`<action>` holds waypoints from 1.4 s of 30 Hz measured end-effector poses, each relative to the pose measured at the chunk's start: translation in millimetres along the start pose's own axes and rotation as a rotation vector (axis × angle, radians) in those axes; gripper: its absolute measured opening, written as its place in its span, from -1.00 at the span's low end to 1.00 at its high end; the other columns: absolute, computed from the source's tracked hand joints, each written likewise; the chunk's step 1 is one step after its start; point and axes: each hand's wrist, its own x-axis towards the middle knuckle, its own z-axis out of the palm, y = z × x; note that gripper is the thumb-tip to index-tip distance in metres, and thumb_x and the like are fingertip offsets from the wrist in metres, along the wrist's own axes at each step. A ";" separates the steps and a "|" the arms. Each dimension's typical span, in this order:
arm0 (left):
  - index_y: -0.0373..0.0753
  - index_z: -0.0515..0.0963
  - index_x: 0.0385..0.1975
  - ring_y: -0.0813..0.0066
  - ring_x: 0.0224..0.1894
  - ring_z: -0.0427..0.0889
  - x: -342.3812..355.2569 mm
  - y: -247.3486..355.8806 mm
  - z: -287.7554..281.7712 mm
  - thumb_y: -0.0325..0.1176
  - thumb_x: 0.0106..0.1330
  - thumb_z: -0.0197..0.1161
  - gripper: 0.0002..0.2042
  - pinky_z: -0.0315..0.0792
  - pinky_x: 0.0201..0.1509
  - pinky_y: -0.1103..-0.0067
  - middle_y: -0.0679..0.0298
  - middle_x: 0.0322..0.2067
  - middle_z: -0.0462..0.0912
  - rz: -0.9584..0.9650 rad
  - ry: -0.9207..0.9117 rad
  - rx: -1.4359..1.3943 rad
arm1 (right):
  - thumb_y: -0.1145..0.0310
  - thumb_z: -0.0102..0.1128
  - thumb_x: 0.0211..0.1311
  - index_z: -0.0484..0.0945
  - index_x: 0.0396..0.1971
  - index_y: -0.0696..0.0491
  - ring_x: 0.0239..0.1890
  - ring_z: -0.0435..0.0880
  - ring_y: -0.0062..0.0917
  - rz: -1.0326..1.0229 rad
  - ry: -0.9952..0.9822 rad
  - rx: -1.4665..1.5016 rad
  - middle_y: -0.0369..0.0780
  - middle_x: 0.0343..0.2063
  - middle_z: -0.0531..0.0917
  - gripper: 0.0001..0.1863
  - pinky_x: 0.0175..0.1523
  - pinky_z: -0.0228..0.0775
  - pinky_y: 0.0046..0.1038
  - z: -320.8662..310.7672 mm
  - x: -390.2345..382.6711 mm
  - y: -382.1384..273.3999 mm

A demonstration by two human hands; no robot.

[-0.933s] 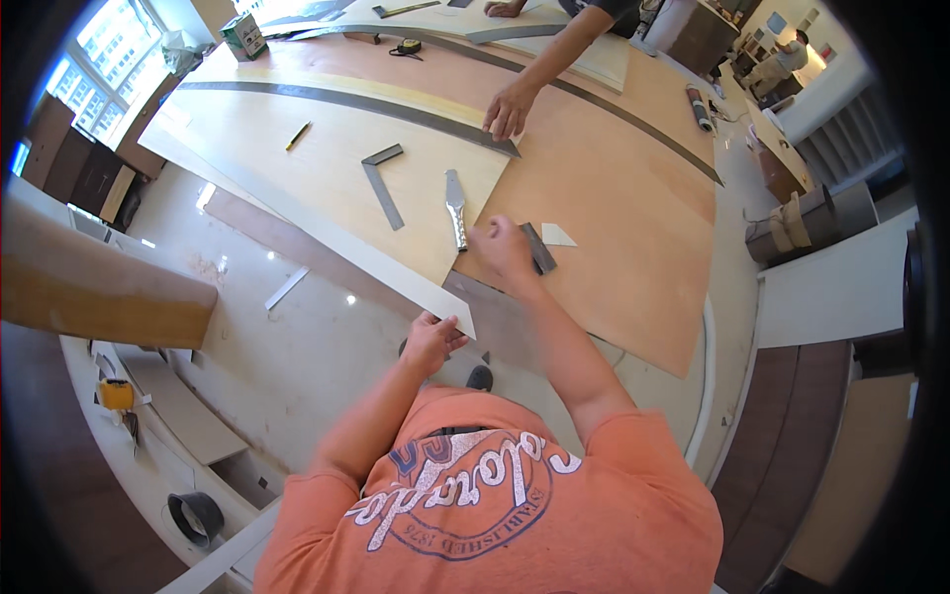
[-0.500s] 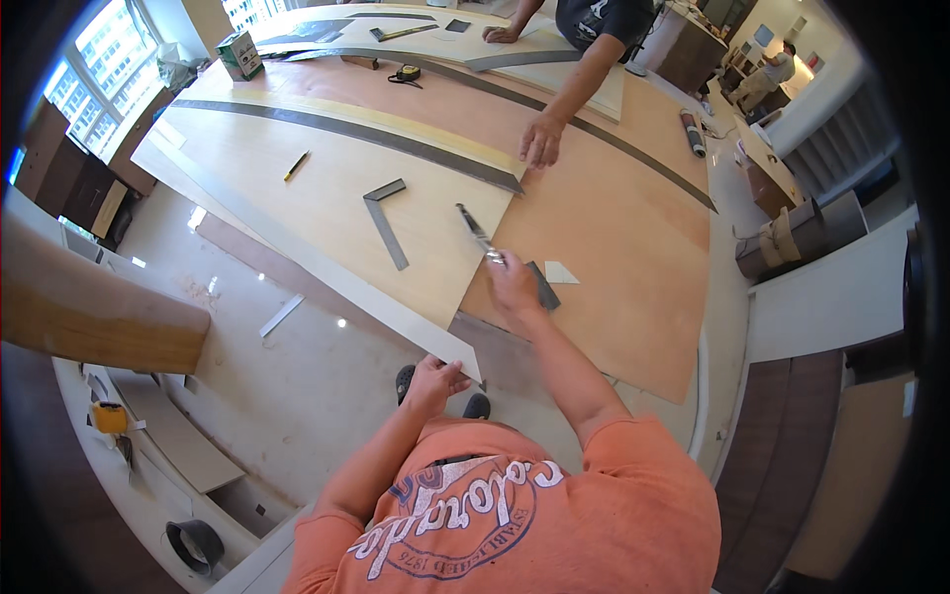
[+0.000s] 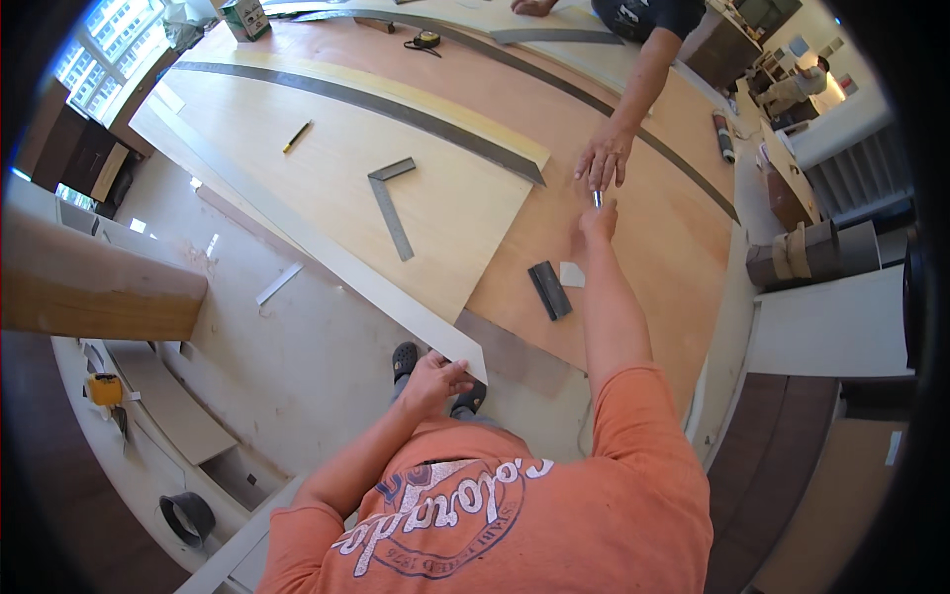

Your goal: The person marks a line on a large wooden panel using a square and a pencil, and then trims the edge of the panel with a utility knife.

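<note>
My left hand (image 3: 435, 382) is closed on the near end of a long white strip (image 3: 346, 265) with an angled tip. The strip runs up along the edge of the pale board (image 3: 327, 163). My right arm is stretched far forward, its hand (image 3: 598, 223) closed round a slim silver tool (image 3: 598, 199), of which only a short shiny part shows. A co-worker's hand (image 3: 606, 158) meets the tool's other end; whether it grips it I cannot tell. Nearer me lie a black block-like piece (image 3: 549, 290) and a white offcut (image 3: 572, 274).
On the pale board rest a metal angle square (image 3: 391, 213) and a yellow pencil (image 3: 297, 137). Long dark strips (image 3: 366, 114) cross the table. Further back are a tape measure (image 3: 424, 40) and a carton (image 3: 243, 20). A wooden column (image 3: 104, 262) stands at the left.
My right hand has moved forward and to the right with the tool, to the co-worker's hand. That hand has shifted right. My left hand still holds the white strip.
</note>
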 end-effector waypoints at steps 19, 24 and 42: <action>-0.19 0.48 -0.07 0.47 -0.24 0.70 4.3 7.6 15.5 -0.37 0.47 0.17 -0.87 0.55 -0.22 0.54 0.29 -0.21 0.70 0.148 0.003 -0.075 | 0.16 0.38 0.09 0.62 0.00 0.09 -0.05 0.59 -0.11 -0.532 -0.319 -0.120 -0.02 -0.14 0.62 -0.51 0.08 0.46 -0.16 -96.5 -213.1 38.6; -0.17 0.49 -0.11 0.50 -0.21 0.70 -1.7 4.0 19.1 -0.34 0.47 0.18 -0.89 0.53 -0.19 0.57 0.31 -0.20 0.70 0.173 -0.015 -0.123 | 0.22 0.26 0.25 0.67 -0.11 0.18 -0.31 0.69 -0.45 -0.121 -0.655 0.277 -0.16 -0.25 0.73 -0.65 -0.13 0.54 -0.37 -104.2 -249.0 52.4; -0.34 0.52 -0.22 0.43 -0.41 0.68 -24.9 7.6 28.5 -0.33 0.43 0.28 -0.82 0.56 -0.32 0.59 0.19 -0.39 0.65 0.247 0.094 0.032 | 0.32 -0.12 0.54 0.39 0.21 0.22 -0.15 0.71 -0.49 0.175 -1.220 1.105 -0.18 -0.07 0.67 -0.61 -0.12 0.67 -0.39 -138.4 -340.4 14.1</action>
